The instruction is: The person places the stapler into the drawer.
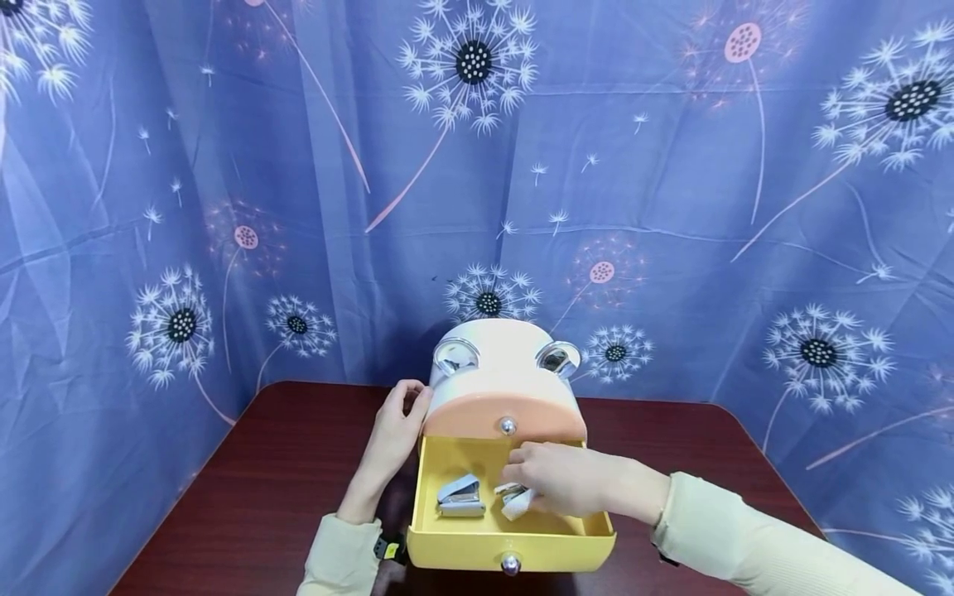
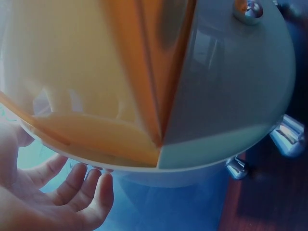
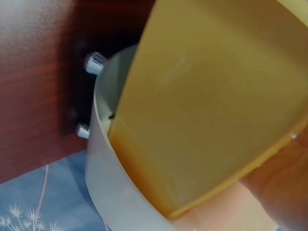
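Observation:
A small white storage box (image 1: pixel 492 352) with two round eye-like mirrors stands on the table, its yellow lower drawer (image 1: pixel 510 553) pulled out. Inside the drawer, a light blue stapler (image 1: pixel 461 497) lies on the left. My right hand (image 1: pixel 562 478) reaches into the right half of the drawer and grips a second, pale stapler (image 1: pixel 516 502), partly covered by the fingers. In the right wrist view the drawer's side hides the fingers. My left hand (image 1: pixel 395 429) rests against the box's left side, its fingers (image 2: pixel 72 185) loosely bent along the edge.
Above the yellow drawer is a shut peach drawer (image 1: pixel 465 414) with a silver knob (image 1: pixel 508 425). The dark red-brown table (image 1: pixel 298 472) extends to both sides. A blue curtain (image 1: pixel 387 273) with dandelion prints hangs behind and around it.

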`<act>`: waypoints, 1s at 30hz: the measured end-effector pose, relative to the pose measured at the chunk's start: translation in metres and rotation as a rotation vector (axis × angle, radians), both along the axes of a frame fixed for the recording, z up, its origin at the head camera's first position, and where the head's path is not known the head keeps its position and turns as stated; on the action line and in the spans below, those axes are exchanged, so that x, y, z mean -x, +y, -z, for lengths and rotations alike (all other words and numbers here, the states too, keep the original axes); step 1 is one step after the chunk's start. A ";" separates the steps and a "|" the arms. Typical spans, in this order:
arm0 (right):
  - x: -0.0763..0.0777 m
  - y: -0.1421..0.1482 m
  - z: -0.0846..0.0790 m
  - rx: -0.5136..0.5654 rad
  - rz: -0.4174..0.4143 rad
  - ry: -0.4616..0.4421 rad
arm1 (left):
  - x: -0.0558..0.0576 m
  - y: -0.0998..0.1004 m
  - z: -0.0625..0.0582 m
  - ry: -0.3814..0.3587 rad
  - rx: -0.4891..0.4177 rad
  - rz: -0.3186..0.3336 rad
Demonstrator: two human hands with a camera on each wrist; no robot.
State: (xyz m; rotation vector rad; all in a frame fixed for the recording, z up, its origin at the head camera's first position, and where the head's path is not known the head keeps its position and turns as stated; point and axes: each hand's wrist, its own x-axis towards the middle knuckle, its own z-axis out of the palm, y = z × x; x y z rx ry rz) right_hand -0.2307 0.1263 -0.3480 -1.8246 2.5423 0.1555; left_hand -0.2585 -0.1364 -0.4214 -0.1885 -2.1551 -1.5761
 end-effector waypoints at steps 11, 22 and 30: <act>0.002 -0.004 0.015 -0.031 -0.035 0.003 | -0.002 -0.001 0.001 -0.012 0.012 -0.011; 0.000 -0.010 0.017 -0.001 -0.125 0.045 | -0.001 0.000 0.000 -0.014 0.007 -0.008; -0.001 -0.010 0.015 -0.018 -0.039 0.007 | -0.002 0.001 -0.003 -0.026 0.014 -0.012</act>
